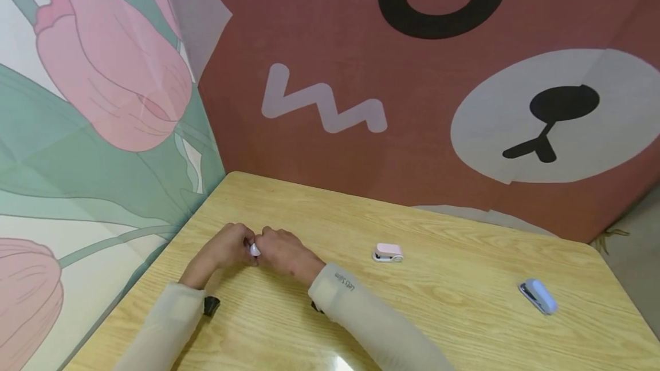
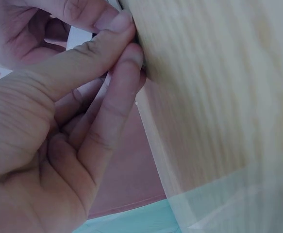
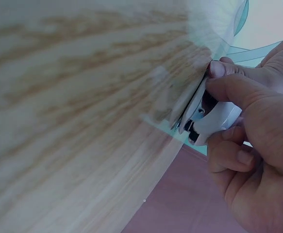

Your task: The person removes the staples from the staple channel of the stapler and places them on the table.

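Note:
Toward the left of the table, both hands meet around a small white stapler (image 3: pixel 221 119). My left hand (image 1: pixel 231 248) pinches one end of it between thumb and fingertips, as the left wrist view shows close up. From the other side my right hand (image 1: pixel 282 249) grips the stapler, its thumb and curled fingers about the body. The stapler is tilted low beside the table surface in the right wrist view, its dark gap between arm and base showing. Fingers hide most of it in the head view.
A pink and white stapler (image 1: pixel 388 252) rests on the wooden table (image 1: pixel 454 296) right of the hands. Farther right lies a light blue stapler (image 1: pixel 538 296). Printed cloth walls, a bear (image 1: pixel 412 159) and tulips (image 1: pixel 118 73), border the table at back and left.

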A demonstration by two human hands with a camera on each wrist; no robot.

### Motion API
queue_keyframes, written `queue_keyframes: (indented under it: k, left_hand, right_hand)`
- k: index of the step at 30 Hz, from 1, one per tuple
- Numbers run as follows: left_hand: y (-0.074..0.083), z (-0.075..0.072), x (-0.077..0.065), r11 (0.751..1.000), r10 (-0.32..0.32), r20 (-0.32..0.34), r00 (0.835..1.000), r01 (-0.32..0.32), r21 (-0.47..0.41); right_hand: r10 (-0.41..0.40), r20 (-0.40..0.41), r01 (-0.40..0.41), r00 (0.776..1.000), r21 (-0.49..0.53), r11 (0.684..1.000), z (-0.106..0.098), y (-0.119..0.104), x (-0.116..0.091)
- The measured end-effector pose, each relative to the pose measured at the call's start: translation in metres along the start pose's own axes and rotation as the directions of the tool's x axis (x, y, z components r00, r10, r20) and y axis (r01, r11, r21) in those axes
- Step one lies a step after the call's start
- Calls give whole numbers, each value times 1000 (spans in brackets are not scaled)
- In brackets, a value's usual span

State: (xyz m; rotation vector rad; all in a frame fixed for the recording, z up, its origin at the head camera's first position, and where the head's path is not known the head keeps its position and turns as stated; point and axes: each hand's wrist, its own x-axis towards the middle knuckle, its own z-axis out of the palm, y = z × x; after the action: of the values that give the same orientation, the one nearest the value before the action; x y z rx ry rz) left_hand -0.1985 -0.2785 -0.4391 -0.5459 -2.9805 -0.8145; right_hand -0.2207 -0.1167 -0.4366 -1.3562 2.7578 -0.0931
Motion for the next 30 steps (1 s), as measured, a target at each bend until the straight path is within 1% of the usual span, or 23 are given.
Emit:
queue_keyframes:
  k: [4, 7, 11, 14, 18, 22, 24, 27, 30]
  left_hand:
    - [-1, 0, -1, 1000, 17, -10, 1000, -17, 5]
    - [-2, 1, -1, 1000, 18, -18, 1000, -18, 9]
    - [-1, 1, -1, 1000, -2, -29, 1000, 2, 6]
    - [0, 1, -1, 1000, -31, -25, 999, 31, -6]
    - [3, 1, 1, 996, -83, -7, 997, 83, -23]
    - [6, -1, 5, 994, -104, 17, 994, 104, -30]
    - [7, -2, 6, 992, -121, 40, 992, 122, -36]
    - [8, -3, 7, 987, -144, 73, 987, 148, -55]
    - [8, -4, 6, 986, -142, 87, 986, 148, -79]
  right_hand:
    - [-5, -15, 5, 1000, -21, 1000, 0, -1, 0]
    - [-11, -31, 11, 999, -2, 1000, 0, -2, 1]
    - [-1, -40, 2, 999, 25, 1000, 1, -3, 3]
    - [-4, -39, 4, 999, 1, 1000, 2, -4, 4]
    - [-29, -35, 26, 999, -75, 997, 4, -4, 3]
    - [-27, -33, 23, 999, -134, 991, 4, -4, 1]
    - [-20, -30, 15, 999, -133, 991, 5, -5, 2]
    - [-1, -14, -1, 1000, -105, 994, 6, -6, 2]
    - [21, 6, -20, 1000, -97, 995, 7, -7, 3]
